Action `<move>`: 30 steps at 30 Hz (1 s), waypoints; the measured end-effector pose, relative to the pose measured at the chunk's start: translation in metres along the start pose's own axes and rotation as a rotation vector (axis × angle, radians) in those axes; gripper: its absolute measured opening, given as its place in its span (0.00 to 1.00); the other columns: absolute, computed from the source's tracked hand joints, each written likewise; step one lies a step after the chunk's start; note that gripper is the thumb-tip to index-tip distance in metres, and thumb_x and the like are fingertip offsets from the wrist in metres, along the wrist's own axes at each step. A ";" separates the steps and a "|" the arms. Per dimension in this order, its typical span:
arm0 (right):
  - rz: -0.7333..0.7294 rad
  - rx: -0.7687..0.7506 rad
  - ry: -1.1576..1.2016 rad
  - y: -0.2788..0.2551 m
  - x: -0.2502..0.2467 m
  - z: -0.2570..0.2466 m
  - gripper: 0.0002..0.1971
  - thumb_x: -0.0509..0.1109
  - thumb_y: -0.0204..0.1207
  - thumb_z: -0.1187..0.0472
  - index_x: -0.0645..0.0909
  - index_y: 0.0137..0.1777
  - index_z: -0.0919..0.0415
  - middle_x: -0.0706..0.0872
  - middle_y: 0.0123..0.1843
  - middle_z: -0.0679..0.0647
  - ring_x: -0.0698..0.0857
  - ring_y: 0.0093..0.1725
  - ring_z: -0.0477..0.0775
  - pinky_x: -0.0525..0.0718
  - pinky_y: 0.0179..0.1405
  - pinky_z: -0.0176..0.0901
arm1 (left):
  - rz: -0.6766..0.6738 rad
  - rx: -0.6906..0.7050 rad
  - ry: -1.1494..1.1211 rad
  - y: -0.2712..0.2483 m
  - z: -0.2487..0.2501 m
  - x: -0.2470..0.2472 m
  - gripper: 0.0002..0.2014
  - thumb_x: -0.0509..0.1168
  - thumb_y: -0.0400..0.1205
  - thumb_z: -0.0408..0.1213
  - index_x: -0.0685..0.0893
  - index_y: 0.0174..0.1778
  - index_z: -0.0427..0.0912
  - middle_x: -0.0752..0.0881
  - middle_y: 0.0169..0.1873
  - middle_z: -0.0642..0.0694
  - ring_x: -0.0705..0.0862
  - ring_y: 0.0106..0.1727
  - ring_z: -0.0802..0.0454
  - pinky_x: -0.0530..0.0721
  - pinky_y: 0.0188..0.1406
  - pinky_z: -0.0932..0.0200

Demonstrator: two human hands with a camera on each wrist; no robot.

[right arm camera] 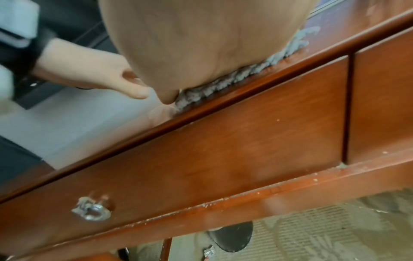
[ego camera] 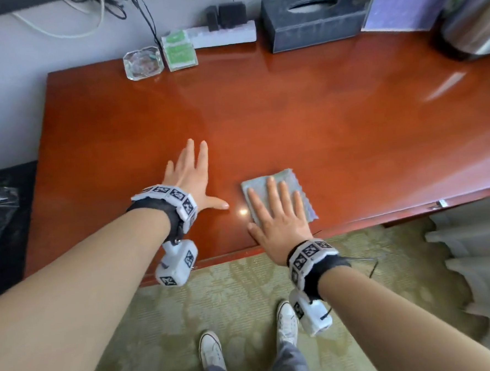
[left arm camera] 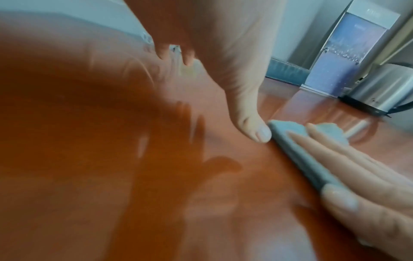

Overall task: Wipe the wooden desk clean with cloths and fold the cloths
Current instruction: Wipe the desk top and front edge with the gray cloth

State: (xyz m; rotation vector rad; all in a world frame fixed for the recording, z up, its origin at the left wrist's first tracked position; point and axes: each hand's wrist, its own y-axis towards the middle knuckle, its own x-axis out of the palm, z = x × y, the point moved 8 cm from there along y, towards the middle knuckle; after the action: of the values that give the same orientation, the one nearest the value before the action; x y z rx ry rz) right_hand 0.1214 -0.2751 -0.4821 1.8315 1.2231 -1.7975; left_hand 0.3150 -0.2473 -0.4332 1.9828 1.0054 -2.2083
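Observation:
The glossy red-brown wooden desk (ego camera: 291,110) fills the head view. A small grey cloth (ego camera: 285,176), folded into a square, lies near the desk's front edge. My right hand (ego camera: 277,212) presses flat on it with straight, spread fingers. My left hand (ego camera: 193,174) rests flat on the bare wood just left of the cloth, thumb pointing toward it. In the left wrist view the left thumb (left arm camera: 254,127) nearly touches the cloth (left arm camera: 288,131). The right wrist view shows the palm (right arm camera: 201,44) over the cloth's fuzzy edge (right arm camera: 223,84).
Along the back wall stand a glass ashtray (ego camera: 143,62), a green card holder (ego camera: 178,50), a power strip (ego camera: 223,34), a black tissue box (ego camera: 314,17) and a steel kettle (ego camera: 474,19). A drawer with a metal knob (right arm camera: 91,210) sits under the front edge.

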 end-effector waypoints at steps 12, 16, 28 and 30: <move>-0.106 0.242 0.055 0.021 -0.045 0.182 0.30 0.39 0.85 0.50 0.28 0.83 0.39 0.25 0.84 0.56 0.33 0.85 0.63 0.42 0.83 0.64 | -0.288 -0.042 0.031 0.020 0.038 0.044 0.75 0.77 0.62 0.70 0.22 0.81 0.48 0.18 0.78 0.42 0.27 0.83 0.36 0.44 0.84 0.33; -0.098 0.387 0.156 0.033 -0.055 0.193 0.32 0.43 0.84 0.51 0.29 0.83 0.38 0.25 0.84 0.55 0.32 0.84 0.62 0.37 0.83 0.63 | -0.299 -0.047 0.020 0.022 0.041 0.048 0.74 0.76 0.64 0.68 0.20 0.80 0.47 0.17 0.77 0.41 0.25 0.82 0.36 0.39 0.82 0.33; -0.126 -0.095 -0.015 0.078 -0.034 -0.006 0.33 0.44 0.84 0.46 0.29 0.83 0.42 0.24 0.83 0.58 0.27 0.82 0.64 0.33 0.81 0.66 | -0.263 -0.071 0.037 0.029 0.038 0.059 0.76 0.74 0.59 0.73 0.22 0.81 0.44 0.19 0.78 0.38 0.26 0.82 0.33 0.40 0.81 0.29; -0.143 -0.117 -0.046 0.085 -0.036 0.001 0.33 0.44 0.84 0.47 0.28 0.83 0.40 0.23 0.83 0.56 0.27 0.83 0.62 0.33 0.81 0.65 | -0.262 -0.068 0.034 0.030 0.039 0.059 0.76 0.74 0.59 0.74 0.22 0.81 0.44 0.19 0.79 0.38 0.26 0.82 0.33 0.40 0.81 0.29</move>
State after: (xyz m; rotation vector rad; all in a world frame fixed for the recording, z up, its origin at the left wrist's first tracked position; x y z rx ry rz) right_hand 0.1879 -0.3394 -0.4786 1.6683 1.4427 -1.7884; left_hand 0.2809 -0.2653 -0.4997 1.9657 1.3975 -2.2313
